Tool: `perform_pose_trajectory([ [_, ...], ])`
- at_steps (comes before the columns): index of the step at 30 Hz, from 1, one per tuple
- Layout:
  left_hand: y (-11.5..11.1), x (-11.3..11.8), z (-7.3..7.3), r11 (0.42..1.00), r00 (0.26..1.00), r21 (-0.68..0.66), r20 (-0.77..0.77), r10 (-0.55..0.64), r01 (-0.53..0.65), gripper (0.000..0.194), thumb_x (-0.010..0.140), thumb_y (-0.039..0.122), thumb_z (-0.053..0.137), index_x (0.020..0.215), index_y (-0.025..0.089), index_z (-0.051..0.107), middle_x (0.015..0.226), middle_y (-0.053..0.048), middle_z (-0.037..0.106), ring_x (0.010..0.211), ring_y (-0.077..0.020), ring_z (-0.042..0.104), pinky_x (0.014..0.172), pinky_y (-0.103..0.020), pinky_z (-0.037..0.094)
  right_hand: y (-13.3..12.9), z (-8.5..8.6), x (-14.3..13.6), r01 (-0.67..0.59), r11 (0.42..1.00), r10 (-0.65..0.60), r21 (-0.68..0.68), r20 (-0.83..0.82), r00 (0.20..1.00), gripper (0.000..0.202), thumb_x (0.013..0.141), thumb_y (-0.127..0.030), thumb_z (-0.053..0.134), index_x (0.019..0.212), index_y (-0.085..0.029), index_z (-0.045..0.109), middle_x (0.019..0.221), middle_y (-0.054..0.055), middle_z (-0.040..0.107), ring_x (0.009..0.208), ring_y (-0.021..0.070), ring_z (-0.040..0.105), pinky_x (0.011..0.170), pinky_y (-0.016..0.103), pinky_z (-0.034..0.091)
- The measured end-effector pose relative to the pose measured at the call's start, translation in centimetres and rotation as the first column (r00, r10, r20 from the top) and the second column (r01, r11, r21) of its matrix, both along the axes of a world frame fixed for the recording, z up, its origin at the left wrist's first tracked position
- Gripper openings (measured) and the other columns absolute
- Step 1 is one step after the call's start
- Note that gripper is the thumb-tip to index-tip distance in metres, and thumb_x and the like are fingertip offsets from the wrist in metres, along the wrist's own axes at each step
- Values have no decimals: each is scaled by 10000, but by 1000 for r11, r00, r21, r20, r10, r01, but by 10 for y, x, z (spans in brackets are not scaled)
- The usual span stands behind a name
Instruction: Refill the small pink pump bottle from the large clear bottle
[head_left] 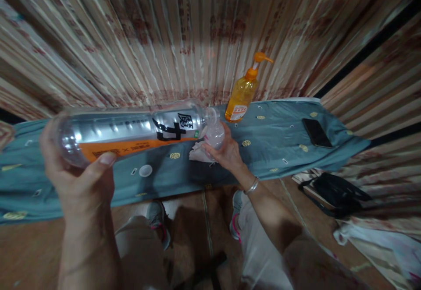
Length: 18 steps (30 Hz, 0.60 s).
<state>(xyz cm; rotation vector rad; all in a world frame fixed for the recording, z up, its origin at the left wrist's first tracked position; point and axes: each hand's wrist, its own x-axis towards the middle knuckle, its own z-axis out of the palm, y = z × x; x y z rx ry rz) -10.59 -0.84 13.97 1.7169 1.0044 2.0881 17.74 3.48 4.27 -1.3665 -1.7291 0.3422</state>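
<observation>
A large clear plastic bottle (131, 132) with a silver and orange label lies nearly level in the air, its neck to the right. My left hand (80, 171) is wrapped round its base end. At the bottle's mouth, my right hand (226, 150) grips a small clear container (215, 135), whose exact shape is blurred. A crumpled whitish tissue (200, 152) shows below the container, close to my right fingers. On the cloth under the large bottle lies a round pale disc (145, 170).
An orange pump bottle (241, 95) stands at the back of the cloth-covered table (263, 150). A black phone (316, 132) lies on the right. Curtains hang behind. A black bag (338, 193) sits lower right, beside a white plastic bag (378, 242).
</observation>
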Motion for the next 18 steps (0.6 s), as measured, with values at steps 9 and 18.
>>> perform_pose_trajectory([
  [9,1,2,2,999,999,14,29,-33,33,891,312,469,905,1159,366,652,1209,3,612,1280,-361,479,1170,-670,198,1,-4,0,16,1000,-16,17,15,1000,959,738,-625,688,1444,-100,308,1358,215,568,1169,336,626,946,468,538],
  [18,0,-6,2,1000,998,-16,-54,10,-10,866,392,493,878,1207,376,612,1252,-8,585,1326,-360,444,1165,-672,219,1,-3,-1,12,1000,-13,25,10,1000,935,748,-618,681,1444,-116,308,1338,204,591,1163,325,632,946,454,540],
])
